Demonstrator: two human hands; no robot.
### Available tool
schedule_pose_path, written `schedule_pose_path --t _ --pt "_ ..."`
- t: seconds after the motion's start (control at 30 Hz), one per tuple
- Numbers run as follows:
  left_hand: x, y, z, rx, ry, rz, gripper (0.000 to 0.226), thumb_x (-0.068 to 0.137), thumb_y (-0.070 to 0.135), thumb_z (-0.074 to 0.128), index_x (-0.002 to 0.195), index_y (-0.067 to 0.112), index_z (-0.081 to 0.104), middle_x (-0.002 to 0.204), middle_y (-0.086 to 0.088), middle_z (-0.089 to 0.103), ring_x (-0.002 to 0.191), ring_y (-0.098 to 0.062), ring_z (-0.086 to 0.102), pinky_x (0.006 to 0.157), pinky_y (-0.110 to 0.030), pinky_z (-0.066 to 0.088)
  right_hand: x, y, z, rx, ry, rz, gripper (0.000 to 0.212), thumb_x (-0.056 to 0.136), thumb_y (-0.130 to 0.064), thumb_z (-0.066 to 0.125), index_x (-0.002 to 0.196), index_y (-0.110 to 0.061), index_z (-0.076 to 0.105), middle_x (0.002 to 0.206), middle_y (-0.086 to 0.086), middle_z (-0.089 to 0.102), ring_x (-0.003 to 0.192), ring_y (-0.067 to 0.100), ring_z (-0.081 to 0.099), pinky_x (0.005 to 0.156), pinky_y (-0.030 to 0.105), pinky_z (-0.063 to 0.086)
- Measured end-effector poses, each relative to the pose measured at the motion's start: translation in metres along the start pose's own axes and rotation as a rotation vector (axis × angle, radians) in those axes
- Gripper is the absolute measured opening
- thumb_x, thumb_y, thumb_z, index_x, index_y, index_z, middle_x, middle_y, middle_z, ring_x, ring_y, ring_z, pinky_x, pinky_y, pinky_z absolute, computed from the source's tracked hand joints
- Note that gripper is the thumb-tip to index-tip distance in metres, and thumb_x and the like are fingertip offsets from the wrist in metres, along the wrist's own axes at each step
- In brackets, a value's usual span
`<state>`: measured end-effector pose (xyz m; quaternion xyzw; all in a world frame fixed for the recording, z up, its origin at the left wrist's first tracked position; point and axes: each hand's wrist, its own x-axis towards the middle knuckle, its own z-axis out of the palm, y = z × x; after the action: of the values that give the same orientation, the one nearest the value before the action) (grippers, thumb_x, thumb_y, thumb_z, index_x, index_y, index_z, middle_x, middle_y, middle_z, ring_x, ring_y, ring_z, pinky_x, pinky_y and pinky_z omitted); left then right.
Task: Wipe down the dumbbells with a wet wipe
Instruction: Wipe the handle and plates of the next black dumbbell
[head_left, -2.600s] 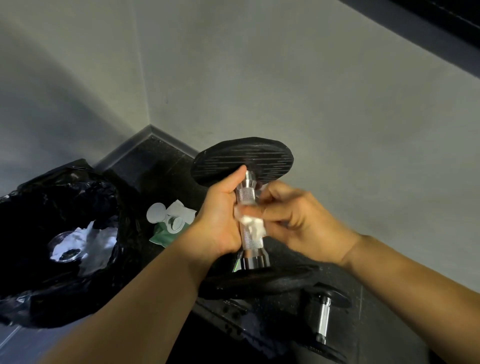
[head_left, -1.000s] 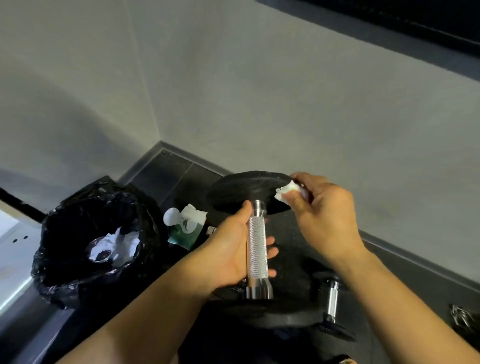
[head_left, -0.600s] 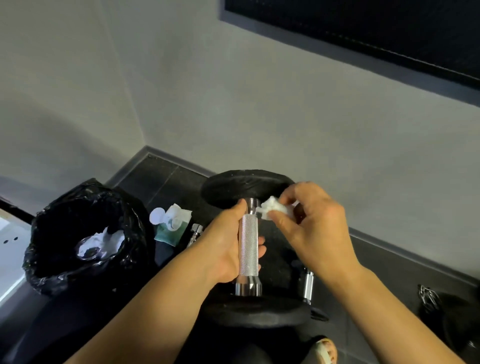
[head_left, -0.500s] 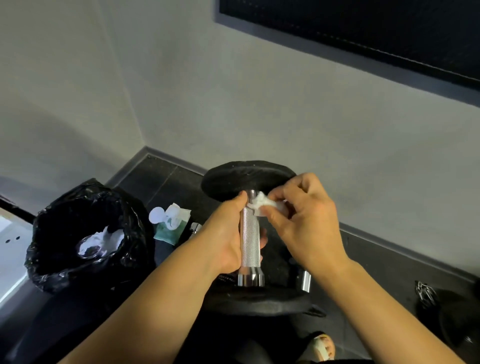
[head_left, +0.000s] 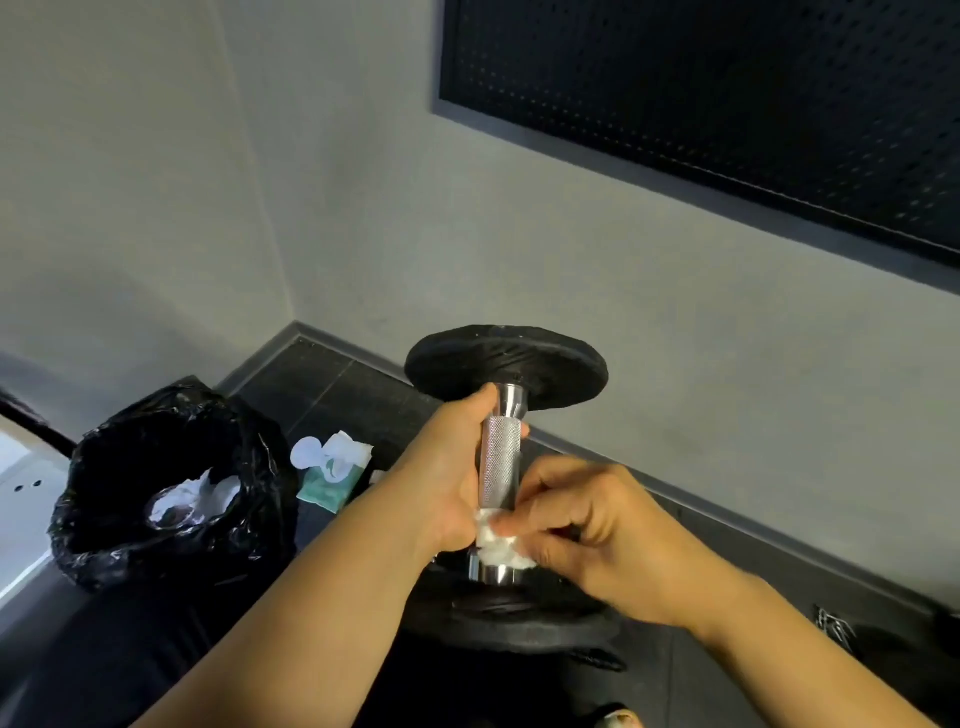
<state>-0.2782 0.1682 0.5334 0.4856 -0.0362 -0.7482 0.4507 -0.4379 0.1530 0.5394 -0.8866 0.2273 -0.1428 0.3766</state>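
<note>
A dumbbell (head_left: 501, 457) with black round plates and a knurled chrome handle stands upright in front of me, held off the floor. My left hand (head_left: 447, 478) grips the handle from the left, thumb up near the top plate. My right hand (head_left: 597, 535) pinches a crumpled white wet wipe (head_left: 498, 545) against the lower end of the handle, just above the bottom plate (head_left: 519, 623). Part of the handle is hidden behind my fingers.
A black-lined trash bin (head_left: 166, 493) holding used white wipes stands at the left. A green wet wipe pack (head_left: 332, 473) with its flap open lies on the dark floor beside it. Grey walls meet in a corner behind; a dark pegboard panel (head_left: 727, 104) hangs above.
My right hand has carried the wipe from the top plate and upper handle down to the handle's lower end. My left hand keeps its grip, and the view has tilted upward.
</note>
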Motion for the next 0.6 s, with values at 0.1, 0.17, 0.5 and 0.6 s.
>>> schedule_pose_path --t 0.1,0.17,0.5,0.6 --pt "-0.004 -0.003 0.005 -0.039 -0.029 0.002 0.056 0.091 0.054 0.049 0.120 0.010 0.063 0.092 -0.011 0.067 0.081 -0.025 0.063 0.071 -0.034 0.051 0.009 0.004 -0.004 -0.150 0.173 -0.051 0.022 0.086 -0.014 0.066 0.105 -0.021 0.075 0.095 -0.012 0.059 0.085 0.005 0.062 0.073 0.019 0.051" --pt "-0.006 -0.005 0.008 -0.024 0.003 0.024 0.053 0.091 0.053 0.047 0.122 0.013 0.062 0.101 -0.010 0.067 0.089 -0.024 0.062 0.078 -0.038 0.049 0.022 0.005 -0.008 -0.300 0.372 -0.048 0.023 0.089 -0.028 0.058 0.105 -0.022 0.074 0.086 -0.007 0.055 0.070 0.006 0.055 0.061 0.018 0.047" --pt "-0.009 -0.002 0.009 -0.056 -0.023 0.037 0.059 0.090 0.058 0.047 0.112 0.007 0.066 0.103 -0.013 0.068 0.096 -0.030 0.063 0.085 -0.043 0.051 -0.002 -0.011 -0.017 0.065 -0.054 0.045 0.024 0.079 0.002 0.071 0.095 -0.014 0.077 0.088 -0.025 0.059 0.083 0.002 0.062 0.075 0.013 0.046" --pt "-0.008 -0.005 0.010 -0.013 0.001 0.060 0.059 0.090 0.059 0.044 0.117 0.011 0.065 0.113 -0.011 0.066 0.112 -0.032 0.058 0.101 -0.049 0.043 -0.004 -0.006 -0.027 0.272 -0.077 0.187 0.020 0.080 0.006 0.069 0.091 -0.008 0.077 0.083 -0.014 0.067 0.075 0.004 0.063 0.072 0.017 0.049"
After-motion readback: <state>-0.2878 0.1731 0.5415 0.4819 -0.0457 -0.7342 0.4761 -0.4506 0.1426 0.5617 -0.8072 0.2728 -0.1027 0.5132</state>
